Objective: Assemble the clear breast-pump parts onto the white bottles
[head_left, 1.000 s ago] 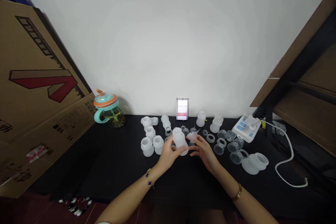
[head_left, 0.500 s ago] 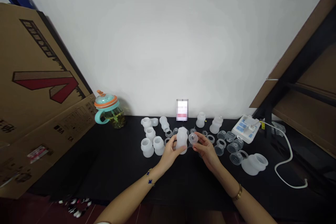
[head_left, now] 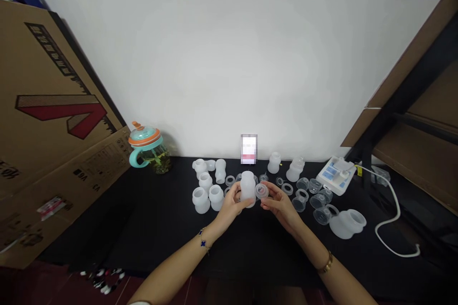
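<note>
Right now my left hand [head_left: 230, 204] is wrapped around a frosted white bottle [head_left: 247, 184], thumb across its lower front, and I hold it roughly upright in front of the middle of the table's back edge. My right hand [head_left: 284, 206] pinches a small clear round piece [head_left: 262, 191] between thumb and fingers, just beside the bottle; I cannot tell whether the two touch, nor whether the bottle's base meets the black table [head_left: 161, 228]. At the back edge, straight ahead of me, is a lit screen [head_left: 249, 149], its content blurred. Left of my left hand, a cluster of white bottles [head_left: 201, 200] reaches up toward that same edge. Past my right hand lie flat clear rings [head_left: 287, 188] and a group of clear cups [head_left: 317, 200], with a wide white vessel [head_left: 347, 224] beyond them toward the right edge. Nearer the back right corner sits a power strip [head_left: 334, 176], a white cable [head_left: 397, 205] curling out from it. Toward the back left corner stands a turquoise-lidded jug [head_left: 148, 148] with leaves inside, close to a cardboard box [head_left: 71, 119].
</note>
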`<state>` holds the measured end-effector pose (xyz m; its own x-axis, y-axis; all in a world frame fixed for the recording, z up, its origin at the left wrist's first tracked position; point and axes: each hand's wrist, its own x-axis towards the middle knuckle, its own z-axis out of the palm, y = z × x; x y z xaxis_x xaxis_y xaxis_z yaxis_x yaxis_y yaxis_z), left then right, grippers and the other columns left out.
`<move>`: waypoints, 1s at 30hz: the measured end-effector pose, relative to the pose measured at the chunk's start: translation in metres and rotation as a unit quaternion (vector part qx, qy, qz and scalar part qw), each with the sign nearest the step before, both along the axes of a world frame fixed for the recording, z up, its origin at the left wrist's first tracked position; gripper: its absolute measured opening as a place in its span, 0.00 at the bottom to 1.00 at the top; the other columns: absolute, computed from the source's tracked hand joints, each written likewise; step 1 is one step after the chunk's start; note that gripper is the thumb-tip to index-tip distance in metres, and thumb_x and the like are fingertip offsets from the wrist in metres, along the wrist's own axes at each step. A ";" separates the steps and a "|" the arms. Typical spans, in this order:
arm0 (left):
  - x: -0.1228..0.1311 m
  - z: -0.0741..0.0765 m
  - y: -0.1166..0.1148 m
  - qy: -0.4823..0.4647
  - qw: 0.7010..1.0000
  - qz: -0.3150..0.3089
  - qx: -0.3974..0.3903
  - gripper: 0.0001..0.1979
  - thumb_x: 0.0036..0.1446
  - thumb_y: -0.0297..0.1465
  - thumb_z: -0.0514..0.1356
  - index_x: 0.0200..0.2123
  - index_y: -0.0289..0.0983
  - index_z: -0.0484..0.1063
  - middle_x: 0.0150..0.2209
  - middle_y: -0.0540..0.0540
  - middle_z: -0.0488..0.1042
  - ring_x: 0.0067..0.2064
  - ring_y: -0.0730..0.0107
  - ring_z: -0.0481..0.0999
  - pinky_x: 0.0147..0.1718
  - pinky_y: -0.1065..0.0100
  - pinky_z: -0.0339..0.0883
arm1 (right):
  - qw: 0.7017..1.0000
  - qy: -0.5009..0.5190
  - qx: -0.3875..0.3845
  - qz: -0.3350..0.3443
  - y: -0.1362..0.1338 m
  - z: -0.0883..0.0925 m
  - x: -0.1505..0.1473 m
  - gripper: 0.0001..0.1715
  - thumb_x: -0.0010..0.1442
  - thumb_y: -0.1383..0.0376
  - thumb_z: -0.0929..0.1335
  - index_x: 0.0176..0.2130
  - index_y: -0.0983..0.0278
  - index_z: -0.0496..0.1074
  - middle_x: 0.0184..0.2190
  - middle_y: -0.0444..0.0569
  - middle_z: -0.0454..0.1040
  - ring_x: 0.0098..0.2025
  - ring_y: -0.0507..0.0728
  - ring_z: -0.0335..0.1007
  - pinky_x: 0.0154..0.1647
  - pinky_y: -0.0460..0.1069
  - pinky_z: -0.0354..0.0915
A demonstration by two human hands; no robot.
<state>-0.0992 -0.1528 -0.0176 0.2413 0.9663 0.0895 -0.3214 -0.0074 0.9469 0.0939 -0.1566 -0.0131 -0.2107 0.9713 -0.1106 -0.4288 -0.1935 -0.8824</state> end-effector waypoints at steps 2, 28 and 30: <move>0.000 0.000 0.000 -0.003 1.000 -0.002 -0.001 0.27 0.46 0.35 0.74 0.48 0.38 0.71 0.50 0.42 0.76 0.50 0.57 0.78 0.47 0.63 0.70 | 1.000 -0.011 0.006 0.006 -0.001 0.001 0.000 0.36 0.41 0.68 0.82 0.50 0.56 0.78 0.46 0.45 0.77 0.30 0.51 0.75 0.33 0.47 0.74; -0.001 -0.004 0.001 -0.010 1.000 0.014 -0.021 0.27 0.49 0.34 0.73 0.53 0.39 0.73 0.55 0.40 0.76 0.55 0.54 0.76 0.51 0.62 0.69 | 0.996 -0.026 -0.009 -0.082 0.001 0.001 -0.002 0.21 0.52 0.53 0.78 0.41 0.62 0.80 0.40 0.48 0.78 0.25 0.49 0.68 0.21 0.44 0.65; -0.001 -0.005 0.001 -0.019 0.999 0.014 -0.026 0.28 0.50 0.34 0.73 0.54 0.39 0.72 0.55 0.40 0.76 0.56 0.54 0.75 0.52 0.63 0.68 | 0.996 -0.002 -0.024 -0.086 0.003 0.000 0.000 0.21 0.53 0.49 0.76 0.38 0.63 0.80 0.41 0.50 0.79 0.24 0.50 0.69 0.20 0.45 0.65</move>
